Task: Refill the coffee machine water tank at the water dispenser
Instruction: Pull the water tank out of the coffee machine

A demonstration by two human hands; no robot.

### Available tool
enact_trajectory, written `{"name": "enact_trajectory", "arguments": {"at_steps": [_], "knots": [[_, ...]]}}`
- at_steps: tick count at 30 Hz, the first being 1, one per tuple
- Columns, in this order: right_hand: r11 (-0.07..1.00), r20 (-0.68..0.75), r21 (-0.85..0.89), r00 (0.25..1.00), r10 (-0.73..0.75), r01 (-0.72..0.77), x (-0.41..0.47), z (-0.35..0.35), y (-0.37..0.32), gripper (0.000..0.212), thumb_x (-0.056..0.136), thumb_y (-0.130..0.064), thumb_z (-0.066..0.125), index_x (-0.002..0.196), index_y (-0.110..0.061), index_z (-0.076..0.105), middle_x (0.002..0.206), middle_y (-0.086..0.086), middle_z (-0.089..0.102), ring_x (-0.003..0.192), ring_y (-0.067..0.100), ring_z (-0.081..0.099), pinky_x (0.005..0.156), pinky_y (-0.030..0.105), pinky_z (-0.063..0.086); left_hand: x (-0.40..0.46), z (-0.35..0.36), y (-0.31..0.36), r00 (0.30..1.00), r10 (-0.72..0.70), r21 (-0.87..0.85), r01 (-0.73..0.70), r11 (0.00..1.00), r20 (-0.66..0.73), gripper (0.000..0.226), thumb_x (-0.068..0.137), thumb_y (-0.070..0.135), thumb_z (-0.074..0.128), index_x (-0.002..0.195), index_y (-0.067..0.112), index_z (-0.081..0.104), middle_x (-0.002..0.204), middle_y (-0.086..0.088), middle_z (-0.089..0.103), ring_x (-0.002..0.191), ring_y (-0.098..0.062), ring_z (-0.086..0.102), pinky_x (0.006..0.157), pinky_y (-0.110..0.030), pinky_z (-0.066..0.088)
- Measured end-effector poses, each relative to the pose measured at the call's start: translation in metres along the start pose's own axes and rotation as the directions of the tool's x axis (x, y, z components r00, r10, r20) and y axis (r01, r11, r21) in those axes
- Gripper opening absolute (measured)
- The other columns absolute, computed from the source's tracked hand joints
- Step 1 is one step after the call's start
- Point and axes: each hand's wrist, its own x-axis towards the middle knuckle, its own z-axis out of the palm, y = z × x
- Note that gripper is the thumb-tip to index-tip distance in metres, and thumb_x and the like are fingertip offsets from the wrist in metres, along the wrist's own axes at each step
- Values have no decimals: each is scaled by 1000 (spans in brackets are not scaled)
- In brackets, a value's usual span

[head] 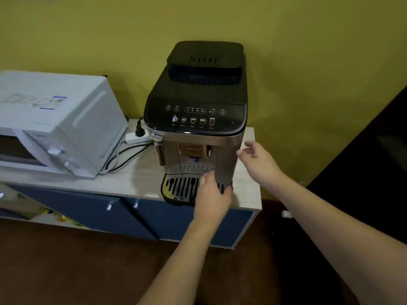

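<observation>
The coffee machine (196, 119) stands on the counter (136, 179), right of the microwave (55, 124); its tank isn't visible from here. Your left hand (211, 194) hovers over the drip tray (182, 189), fingers loosely curled, empty; your right hand (257, 159) is spread beside the right flank. Pull carelessly and the machine may slide (cables trail left). The badge reads like De'Longhi; "x2" marks one button.

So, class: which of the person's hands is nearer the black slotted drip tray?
Left. The left hand rests over the black slotted drip tray; the right hand hovers beside the machine's right side.
</observation>
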Motion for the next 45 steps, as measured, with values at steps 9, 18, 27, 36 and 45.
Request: {"name": "enact_trajectory", "arguments": {"at_steps": [9, 18, 27, 36, 45], "knots": [[984, 66, -140, 993, -103, 111, 34, 6, 1, 39, 100, -35, 48, 132, -13, 48, 127, 4, 60, 105, 19, 54, 79, 29, 38, 35, 22, 18, 991, -90, 106, 99, 989, -95, 72, 92, 24, 65, 151, 14, 25, 161, -11, 21, 129, -27, 52, 104, -38, 46], [944, 87, -290, 987, -138, 158, 37, 4, 6, 37, 101, -38, 45, 123, -9, 48, 101, 2, 57, 86, 20, 53, 54, 24, 35, 39, 36, 23, 981, -111, 84, 125, 989, -159, 94, 93, 38, 63, 158, 10, 1, 166, -13, 0, 137, -34, 46, 106, -39, 44], [870, 45, -462, 984, -173, 174, 40, 8, 8, 40, 99, -45, 41, 112, -8, 50, 101, 12, 66, 88, 33, 63, 65, 36, 45, 37, 37, 17, 985, -64, 113, 83, 990, -162, 94, 91, 31, 67, 158, 7, 5, 166, -15, 3, 142, -34, 37, 111, -37, 37], [836, 78, -506, 977, -198, 210, 39, 5, 7, 42, 101, -44, 37, 110, -5, 49, 103, 17, 67, 88, 37, 62, 66, 37, 40, 39, 38, 18, 977, -66, 96, 87, 992, -205, 85, 95, 39, 59, 158, 8, 11, 165, -16, 11, 143, -35, 36, 112, -41, 36], [825, 68, -513, 970, -235, 236, 35, 6, 10, 36, 103, -38, 31, 109, -7, 49, 97, 14, 66, 81, 33, 59, 58, 34, 34, 38, 38, 23, 978, -51, 164, 85, 983, -201, 80, 95, 19, 58, 156, 3, 9, 164, -21, 12, 137, -36, 45, 109, -39, 39]]}}
